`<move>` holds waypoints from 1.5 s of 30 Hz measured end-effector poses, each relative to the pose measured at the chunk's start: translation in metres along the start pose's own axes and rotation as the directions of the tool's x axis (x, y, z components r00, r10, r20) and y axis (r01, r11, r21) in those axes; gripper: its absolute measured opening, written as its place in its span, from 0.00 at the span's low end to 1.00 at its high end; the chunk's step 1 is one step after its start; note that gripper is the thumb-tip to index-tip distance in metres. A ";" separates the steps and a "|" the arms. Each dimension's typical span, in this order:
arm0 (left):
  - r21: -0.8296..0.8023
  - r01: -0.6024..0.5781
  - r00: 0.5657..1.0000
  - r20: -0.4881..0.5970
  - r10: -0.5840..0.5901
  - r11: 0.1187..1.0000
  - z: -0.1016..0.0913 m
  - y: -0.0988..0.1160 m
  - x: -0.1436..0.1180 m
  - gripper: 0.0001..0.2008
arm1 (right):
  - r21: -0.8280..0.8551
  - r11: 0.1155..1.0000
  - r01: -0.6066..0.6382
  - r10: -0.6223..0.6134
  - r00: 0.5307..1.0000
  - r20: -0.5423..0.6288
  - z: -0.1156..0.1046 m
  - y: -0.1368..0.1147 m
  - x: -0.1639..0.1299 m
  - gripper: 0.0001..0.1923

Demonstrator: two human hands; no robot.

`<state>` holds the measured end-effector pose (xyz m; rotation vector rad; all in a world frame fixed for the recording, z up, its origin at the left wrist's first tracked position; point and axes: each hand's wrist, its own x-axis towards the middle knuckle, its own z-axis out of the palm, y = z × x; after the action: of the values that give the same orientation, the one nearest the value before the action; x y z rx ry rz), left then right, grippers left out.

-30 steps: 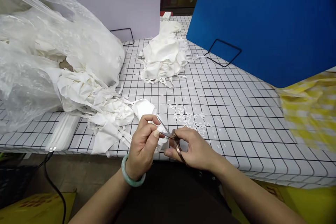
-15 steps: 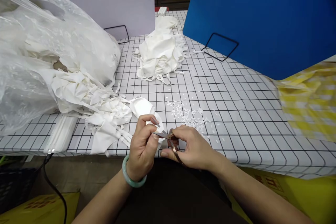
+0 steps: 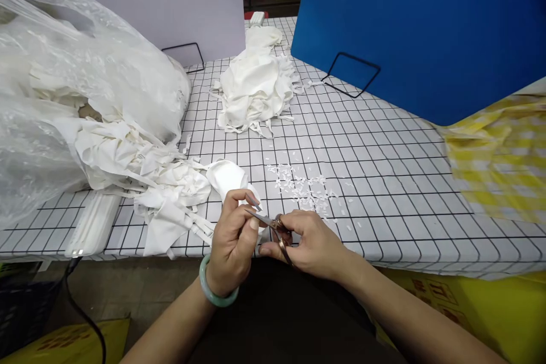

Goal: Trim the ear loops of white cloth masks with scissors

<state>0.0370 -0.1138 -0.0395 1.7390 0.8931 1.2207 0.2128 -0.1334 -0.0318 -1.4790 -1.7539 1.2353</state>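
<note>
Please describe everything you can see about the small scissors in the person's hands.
The scissors are small, with thin silvery blades and brownish, copper-coloured handle loops that look like metal. The right hand holds the loops, mostly hiding them. The blades point up and to the left, nearly closed, their tips reaching the fingertips of the left hand, which pinches a white fabric piece. The scissors are held in the air at the near edge of the table, not resting on it.

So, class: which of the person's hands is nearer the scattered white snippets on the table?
Right. The right hand sits just below the white snippets; the left hand is farther off, to their left.
</note>
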 end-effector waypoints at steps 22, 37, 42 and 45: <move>0.689 0.102 0.994 -0.034 -0.108 0.717 -0.041 -0.032 -0.028 0.22 | 0.224 0.951 -0.213 0.247 0.960 -0.135 0.007 0.031 0.019 0.27; 0.462 -0.068 0.966 -0.192 0.174 0.884 -0.056 -0.020 0.228 0.19 | -0.024 0.984 0.179 -0.156 0.777 -0.610 -0.099 -0.086 0.232 0.10; 0.070 0.082 0.996 -0.049 -0.079 0.994 -0.017 -0.041 0.181 0.27 | 0.067 0.989 0.129 -0.098 0.932 -0.350 -0.075 -0.048 0.191 0.12; -0.041 0.252 0.968 0.000 -0.252 0.967 0.009 -0.054 0.133 0.15 | 0.228 0.973 -0.036 0.086 0.974 -0.210 -0.027 -0.012 0.137 0.14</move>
<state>0.0780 0.0238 -0.0401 1.5369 1.0498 1.0682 0.1938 0.0058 -0.0305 -1.4839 -1.3878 1.2049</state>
